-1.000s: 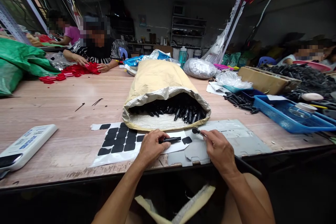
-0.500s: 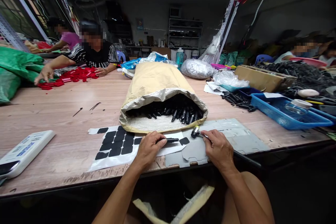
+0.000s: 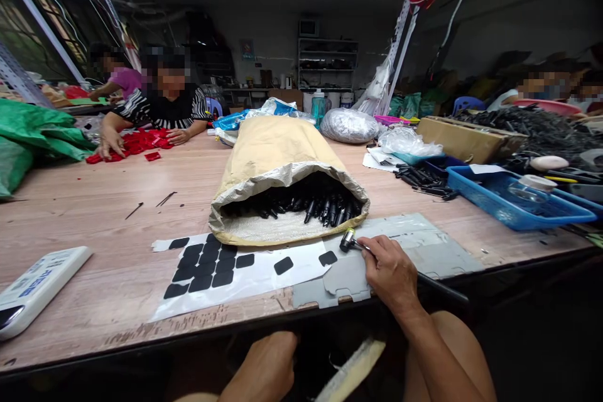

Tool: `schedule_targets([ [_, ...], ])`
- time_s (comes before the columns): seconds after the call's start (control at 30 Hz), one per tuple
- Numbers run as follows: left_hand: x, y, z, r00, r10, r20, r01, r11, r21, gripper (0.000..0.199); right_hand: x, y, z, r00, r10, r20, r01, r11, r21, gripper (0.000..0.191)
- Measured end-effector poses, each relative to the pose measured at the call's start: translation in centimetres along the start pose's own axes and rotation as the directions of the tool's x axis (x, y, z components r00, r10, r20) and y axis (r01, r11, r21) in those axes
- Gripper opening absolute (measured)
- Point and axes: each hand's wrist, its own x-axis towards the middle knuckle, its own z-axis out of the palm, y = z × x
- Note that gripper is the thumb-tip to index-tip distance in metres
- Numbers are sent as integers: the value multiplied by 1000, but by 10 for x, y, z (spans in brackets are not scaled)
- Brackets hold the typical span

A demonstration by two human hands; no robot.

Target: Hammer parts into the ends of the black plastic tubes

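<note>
Far left: white device [image 3: 44, 286] flat on counter [image 3: 120, 257]. Next, white sheet [image 3: 264, 276] along near part of counter, most black patches [image 3: 202, 282] bunched on its left, a few spaced out rightward. Left hand [image 3: 273, 361] low, below counter edge, back of hand up, knuckles bent, forearm coming in from bottom; fingers hidden, can't tell if it holds anything. Yellowish sack [image 3: 282, 144] lies mid-counter, mouth facing the wearer, overlapping sheet's far edge; black pieces [image 3: 330, 210] piled inside, tips toward the opening. Hammer [image 3: 347, 240] just right of sack mouth, head over grey board [image 3: 424, 245]; can't tell if touching. Right hand [image 3: 391, 270] closed round hammer shaft, thumb and index forward near the head, wrist bent, forearm slanting up and leftward from bottom right. Dark rod, apparently the handle end, pokes out behind that hand past counter edge. Far right: blue tray [image 3: 494, 210], well apart from the hands.
</note>
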Motion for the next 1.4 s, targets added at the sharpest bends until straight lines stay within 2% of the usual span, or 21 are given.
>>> schedule_targets([
  [0.1, 7, 3, 5, 997, -9, 77, 8, 1000, 7, 35, 0, 0, 0, 1000, 2, 0, -2, 1000, 1, 27],
  [0.17, 1, 11, -4, 990, 13, 140, -17, 1000, 25, 32, -1, -1, -1, 1000, 6, 2, -6, 1000, 1, 27],
  [0.27, -12, 26, -36, 962, 162, 218, -161, 987, -23, 31, -1, -2, -1, 1000, 17, 7, -17, 1000, -1, 26],
  [0.33, -15, 33, -65, 920, 299, 254, -253, 947, -199, 38, -1, -4, -1, 1000, 26, 5, -26, 1000, -3, 26],
  [0.4, -4, 37, -95, 902, 368, 225, -262, 882, -392, 44, -1, -5, -1, 1000, 29, 1, -29, 1000, -3, 26],
  [0.43, 8, 39, -108, 919, 366, 148, -269, 855, -444, 45, 0, -5, -1, 1000, 28, -1, -28, 1000, -1, 27],
  [0.47, 24, 41, -120, 943, 332, 5, -297, 851, -434, 45, 0, -5, -1, 1000, 28, -2, -28, 1000, 0, 27],
  [0.5, 42, 42, -130, 950, 256, -180, -306, 876, -373, 44, 0, -4, -1, 1000, 27, -3, -27, 1000, 2, 27],
  [0.53, 62, 44, -137, 922, 165, -352, -277, 914, -297, 41, 0, -4, -1, 1000, 25, -4, -25, 1000, 5, 27],
  [0.57, 83, 45, -142, 878, 91, -471, -224, 946, -235, 38, 0, -3, -1, 1000, 22, -6, -22, 1000, 7, 27],
  [0.6, 102, 47, -146, 847, 25, -531, -152, 969, -196, 36, 0, -2, -1, 1000, 17, -7, -17, 1000, 9, 26],
  [0.63, 120, 49, -148, 820, -28, -571, -88, 981, -174, 36, 1, -1, 0, 1000, 11, -7, -11, 1000, 10, 26],
  [0.7, 146, 53, -148, 800, -89, -593, -10, 987, -163, 37, 1, 1, 0, 1000, 1, -2, -1, 1000, 14, 26],
  [0.77, 158, 54, -147, 802, -107, -588, 10, 986, -167, 36, 1, 2, 1, 1000, -2, 5, 2, 1000, 22, 27],
  [0.83, 159, 51, -147, 808, -111, -578, 13, 985, -171, 30, 0, 2, 1, 1000, -1, 7, 1, 999, 32, 27],
  [0.93, 142, 40, -148, 812, -93, -576, -11, 985, -174, 17, 0, 2, 1, 1000, 3, 4, -3, 1000, 29, 26],
  [1.07, 100, 20, -140, 810, -1, -587, -162, 960, -226, 16, 0, -1, -1, 1000, 20, 6, -20, 1000, 8, 25],
  [1.2, 64, 5, -118, 861, 55, -506, -262, 901, -346, 20, 0, -3, -3, 999, 42, 13, -42, 999, -3, 25],
  [1.3, 52, 0, -102, 873, 65, -484, -274, 885, -376, 20, -1, -3, -3, 999, 37, 8, -37, 999, -7, 25],
  [1.4, 50, -2, -93, 850, 87, -520, -305, 885, -351, 17, -1, -1, -2, 1000, 25, 6, -25, 1000, -9, 25],
])
